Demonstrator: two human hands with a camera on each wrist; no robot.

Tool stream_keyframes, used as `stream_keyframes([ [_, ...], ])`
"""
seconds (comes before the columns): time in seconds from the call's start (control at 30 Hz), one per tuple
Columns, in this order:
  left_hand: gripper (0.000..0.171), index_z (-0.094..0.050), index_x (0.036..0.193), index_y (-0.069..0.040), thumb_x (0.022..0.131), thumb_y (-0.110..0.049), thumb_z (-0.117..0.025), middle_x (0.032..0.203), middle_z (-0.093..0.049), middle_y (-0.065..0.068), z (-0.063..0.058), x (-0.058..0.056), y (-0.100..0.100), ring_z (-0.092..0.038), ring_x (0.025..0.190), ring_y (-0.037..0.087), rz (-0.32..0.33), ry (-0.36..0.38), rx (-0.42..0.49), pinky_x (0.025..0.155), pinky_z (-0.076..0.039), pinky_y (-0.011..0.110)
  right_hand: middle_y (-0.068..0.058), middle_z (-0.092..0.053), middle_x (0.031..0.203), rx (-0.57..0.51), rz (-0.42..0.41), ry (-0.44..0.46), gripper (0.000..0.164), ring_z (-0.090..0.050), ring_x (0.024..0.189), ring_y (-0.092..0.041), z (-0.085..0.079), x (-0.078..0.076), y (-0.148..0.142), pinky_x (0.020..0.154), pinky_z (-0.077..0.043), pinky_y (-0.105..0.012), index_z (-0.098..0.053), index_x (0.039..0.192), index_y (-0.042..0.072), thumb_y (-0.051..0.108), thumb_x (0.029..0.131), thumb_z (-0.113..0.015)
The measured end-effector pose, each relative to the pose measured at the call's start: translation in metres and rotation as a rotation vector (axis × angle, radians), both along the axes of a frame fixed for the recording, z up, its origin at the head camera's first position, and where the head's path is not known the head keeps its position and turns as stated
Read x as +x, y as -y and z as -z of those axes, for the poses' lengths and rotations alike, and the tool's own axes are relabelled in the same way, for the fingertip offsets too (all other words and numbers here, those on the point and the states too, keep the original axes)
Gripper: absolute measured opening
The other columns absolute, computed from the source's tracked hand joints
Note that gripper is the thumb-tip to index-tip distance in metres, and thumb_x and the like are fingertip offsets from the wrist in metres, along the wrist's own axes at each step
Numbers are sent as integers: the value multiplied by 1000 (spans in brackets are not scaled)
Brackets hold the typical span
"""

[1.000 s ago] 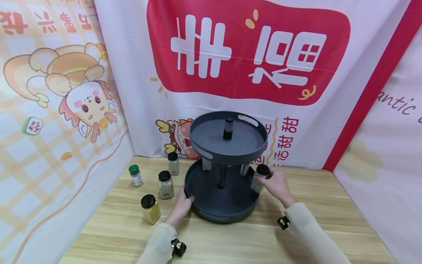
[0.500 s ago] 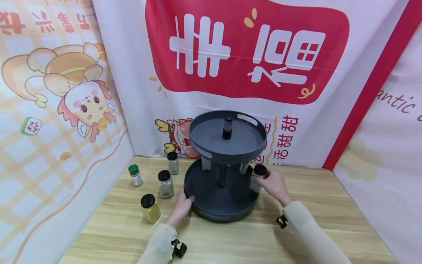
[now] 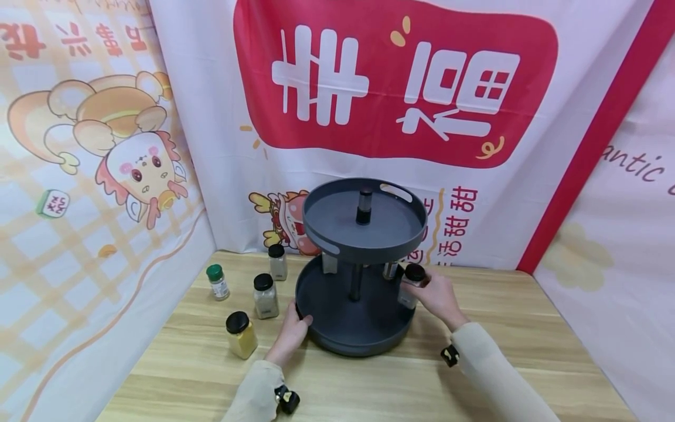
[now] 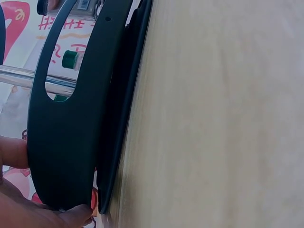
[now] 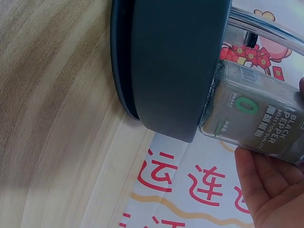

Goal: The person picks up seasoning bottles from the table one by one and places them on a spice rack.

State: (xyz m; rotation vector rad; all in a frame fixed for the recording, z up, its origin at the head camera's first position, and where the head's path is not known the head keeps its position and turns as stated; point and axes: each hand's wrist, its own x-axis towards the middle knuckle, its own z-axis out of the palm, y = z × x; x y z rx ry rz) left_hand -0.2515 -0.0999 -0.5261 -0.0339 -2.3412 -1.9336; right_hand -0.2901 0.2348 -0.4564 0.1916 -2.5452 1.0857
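A dark grey two-tier turntable rack (image 3: 358,347) stands on the table. My left hand (image 3: 291,332) grips the left rim of its lower tray, with the thumb over the wall and the fingers at the outside. My right hand (image 3: 440,298) holds a clear, black-capped jar of black pepper (image 3: 408,295) at the lower tray's right side. "BLACK PEPPER" reads on the jar (image 5: 256,109) in the right wrist view, its base close to the tray rim; whether it touches the tray floor is hidden. Farther back on the lower tray are a pale jar (image 3: 330,264) and a small bottle (image 3: 390,270), partly covered by the upper tray.
Left of the rack stand a green-capped bottle (image 3: 217,282), a black-capped jar (image 3: 277,262), another black-capped jar (image 3: 265,296) and a jar of yellow powder (image 3: 241,335). The upper tray (image 3: 337,220) overhangs the lower one. A printed cloth (image 3: 211,117) hangs behind.
My right hand has shifted slightly left with the black pepper jar, farther in over the lower tray. The left hand keeps its hold on the rim.
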Motion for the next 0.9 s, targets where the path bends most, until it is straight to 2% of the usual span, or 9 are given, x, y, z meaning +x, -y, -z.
stream_keyframes([
  [0.3, 63, -18, 140, 17, 85, 8, -49, 142, -26, 38, -2, 2, -1, -23, 133, 47, -14, -5, -23, 110, -17, 53, 0, -61, 68, -8, -21, 4, 33, -54, 60, -16, 3, -2, 1, 53, -45, -30, -65, 86, 14, 39, 72, -81],
  [0.57, 65, -14, 142, 16, 87, 8, -49, 145, -20, 37, -1, 3, -3, -19, 135, 46, 2, 5, -20, 110, -15, 54, 0, -60, 65, 24, -16, 30, 35, -53, 57, -15, 10, -5, 3, 50, -43, -28, -64, 79, 13, 43, 70, -81],
  [0.9, 66, -13, 143, 14, 88, 7, -48, 146, -17, 36, -1, 5, -5, -17, 136, 46, -20, 21, -22, 110, -14, 54, -4, -66, 81, -26, -14, 53, 36, -57, 68, -17, 18, -6, 7, 58, -47, -30, -66, 93, 9, 33, 72, -83],
])
